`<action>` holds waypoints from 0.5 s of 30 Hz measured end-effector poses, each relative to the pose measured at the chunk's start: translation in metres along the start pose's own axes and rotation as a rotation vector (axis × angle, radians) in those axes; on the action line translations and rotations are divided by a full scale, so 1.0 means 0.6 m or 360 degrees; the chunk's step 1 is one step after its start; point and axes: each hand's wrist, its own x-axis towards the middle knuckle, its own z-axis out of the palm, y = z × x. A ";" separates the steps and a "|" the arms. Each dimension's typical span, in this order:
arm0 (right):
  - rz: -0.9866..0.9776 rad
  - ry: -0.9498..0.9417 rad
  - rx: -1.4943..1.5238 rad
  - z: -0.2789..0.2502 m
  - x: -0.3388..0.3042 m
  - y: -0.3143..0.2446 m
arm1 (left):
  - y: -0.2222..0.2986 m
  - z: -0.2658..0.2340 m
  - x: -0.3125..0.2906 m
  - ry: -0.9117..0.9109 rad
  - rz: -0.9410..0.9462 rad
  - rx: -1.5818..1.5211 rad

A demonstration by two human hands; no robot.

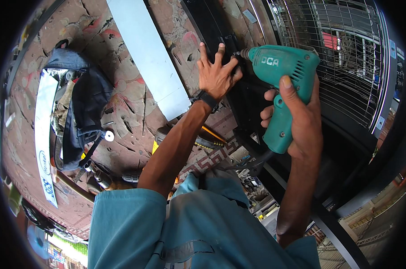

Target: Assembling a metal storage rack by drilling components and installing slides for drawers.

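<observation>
My right hand (306,121) is wrapped round the handle of a green corded power drill (283,71), its thumb along the drill's rear side. The drill's chuck (246,54) points left at a black metal bar (212,27). My left hand (217,74), with a dark band on the wrist, rests on the bar with its fingers spread. Its fingertips lie just beside the front of the chuck. Where the bit meets the bar is too small and partly covered to make out.
A long pale metal strip (144,49) lies left of the bar. Farther left, a dark blue tool bag (84,112) sits beside a white printed strip (43,134) on the worn patterned surface. Wire racks (346,58) stand at right. Yellow-and-black tools (207,141) lie under my left forearm.
</observation>
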 end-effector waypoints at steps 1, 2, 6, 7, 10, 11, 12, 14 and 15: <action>0.0003 0.0024 0.0013 0.003 -0.001 0.000 | 0.000 0.000 0.000 0.0000 -0.0001 -0.0001; 0.0006 0.0049 0.0026 0.004 -0.001 0.001 | 0.001 0.001 0.000 0.0000 -0.0001 -0.0002; -0.0002 0.0048 -0.0008 0.002 -0.003 0.002 | -0.001 0.001 -0.002 -0.0010 0.0000 -0.0006; -0.0023 0.0002 -0.0006 -0.002 -0.001 0.006 | -0.001 0.001 -0.002 -0.0010 -0.0001 -0.0007; -0.0034 -0.0024 -0.0013 -0.002 -0.001 0.008 | -0.001 0.002 0.000 -0.0006 -0.0003 0.0000; -0.0023 -0.0006 -0.0021 -0.001 -0.002 0.008 | 0.000 0.002 0.000 -0.0003 -0.0007 -0.0008; -0.0024 -0.0008 -0.0022 -0.001 -0.002 0.007 | 0.000 0.002 -0.001 -0.0001 -0.0014 -0.0013; 0.0003 0.0009 -0.0050 -0.002 -0.001 0.004 | -0.002 0.002 -0.003 0.0011 -0.0005 -0.0007; 0.0002 0.0009 -0.0052 -0.001 -0.001 0.004 | -0.002 0.001 -0.003 0.0019 0.0006 -0.0004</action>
